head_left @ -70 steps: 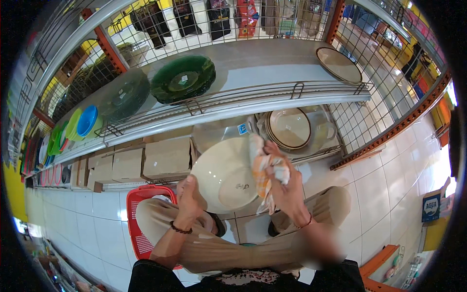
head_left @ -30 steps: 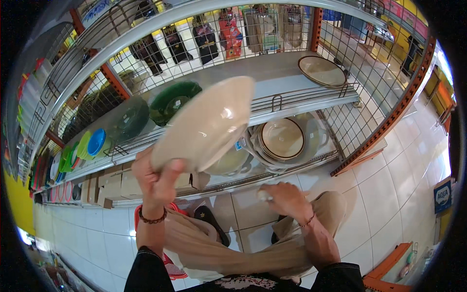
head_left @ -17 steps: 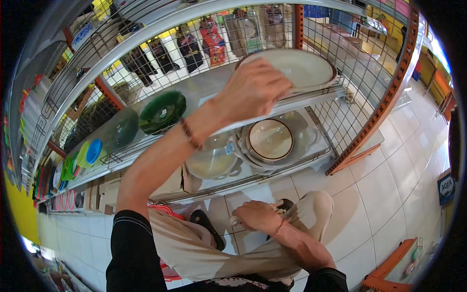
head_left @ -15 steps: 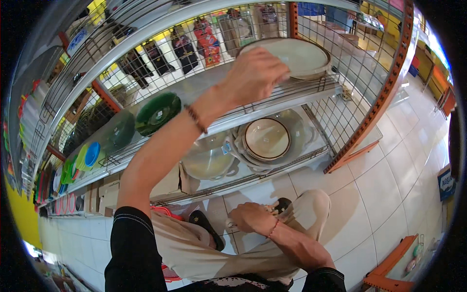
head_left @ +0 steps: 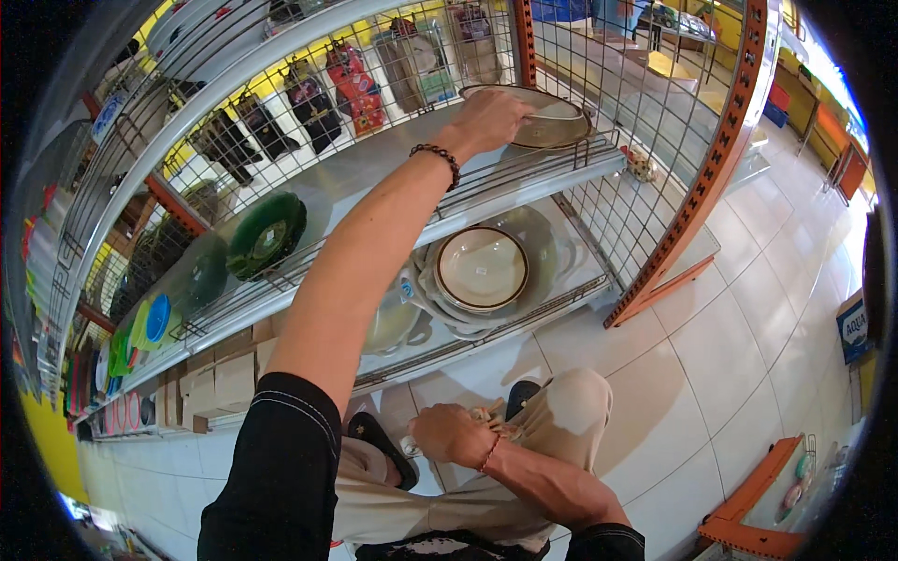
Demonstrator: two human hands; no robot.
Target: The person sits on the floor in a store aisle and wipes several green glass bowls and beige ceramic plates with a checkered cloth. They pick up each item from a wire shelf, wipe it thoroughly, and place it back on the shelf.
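My left hand (head_left: pixel 491 122) reaches up to the upper shelf, its fingers closed at the near side of a pale plate with a brown rim (head_left: pixel 557 136). A thin pale strip (head_left: pixel 557 117) runs from the fingertips across the plate; what it is, I cannot make out. Low over my lap, my right hand (head_left: pixel 454 435) is closed round a beige tufted thing (head_left: pixel 496 421), mostly hidden by the fingers. A pale rounded end (head_left: pixel 410 447) shows on its other side. On the shelf below sits a cream bowl with a brown rim (head_left: pixel 482 268), nested on larger pale dishes.
Green glass-like bowls (head_left: pixel 267 236) and a small blue bowl (head_left: pixel 158 317) stand farther left on the upper shelf. Wire mesh and an orange upright (head_left: pixel 720 159) close the rack's right end. Cardboard boxes (head_left: pixel 224 379) fill the lower left. A low orange frame (head_left: pixel 753 500) stands on the tiles.
My left arm has stretched farther out, and its hand has come down to the plate. The plate shows smaller in the picture. My view has shifted slightly; the right hand keeps its grip.
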